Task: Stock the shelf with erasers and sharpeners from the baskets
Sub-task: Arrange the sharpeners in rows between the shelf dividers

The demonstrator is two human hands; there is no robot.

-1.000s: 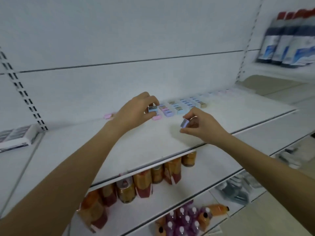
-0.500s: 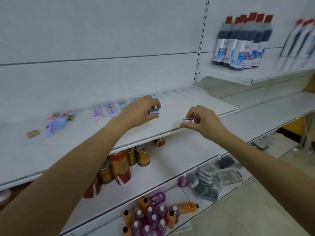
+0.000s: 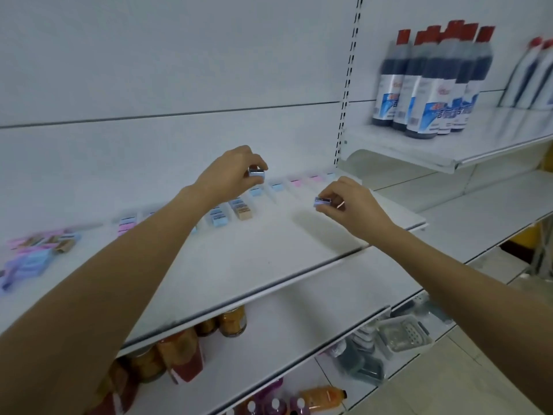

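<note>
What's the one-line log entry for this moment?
left hand: pinches left sharpener over eraser row | right hand: pinches right sharpener over shelf | placed: neither yet

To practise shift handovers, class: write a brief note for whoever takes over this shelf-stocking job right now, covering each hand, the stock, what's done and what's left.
Left hand pinches a silvery piece, likely a sharpener, over the eraser row at the back of the shelf.
Right hand pinches a second silvery piece over the shelf's right end.
Done: the row is laid out; a loose pile sits far left.
Left: place both pieces, and probably tidy the pile.
</note>
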